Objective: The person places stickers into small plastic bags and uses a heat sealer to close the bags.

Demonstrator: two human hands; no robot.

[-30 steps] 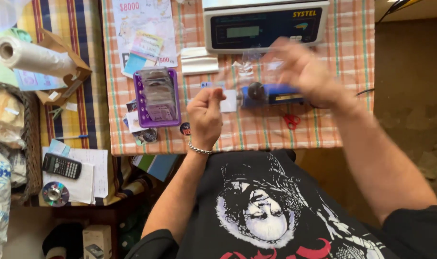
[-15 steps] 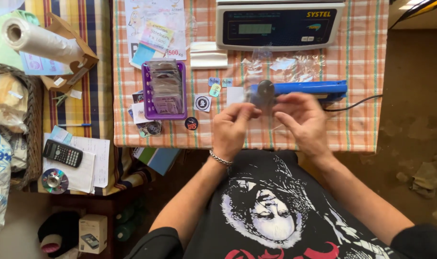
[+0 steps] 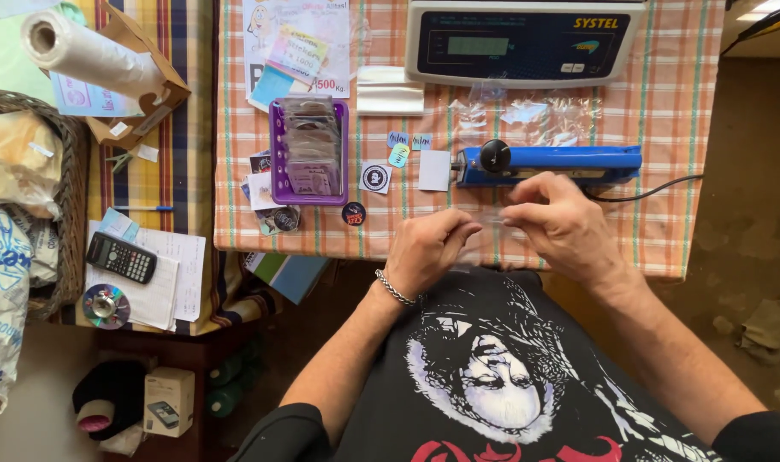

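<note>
Both hands, left [image 3: 426, 250] and right [image 3: 563, 224], pinching apparently a small clear plastic bag [image 3: 491, 224] taut between fingertips, just before the blue bar-shaped heat sealer [image 3: 561, 162] on the checked-cloth desk [image 3: 681, 111].

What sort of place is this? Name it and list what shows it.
Probably a small home packing or selling bench, not a factory: a grey digital weighing scale, a blue bar-shaped bag sealer and a purple plastic tray of filled sachets sit on an orange checked tablecloth. Both hands pinch a small clear plastic bag.
</note>
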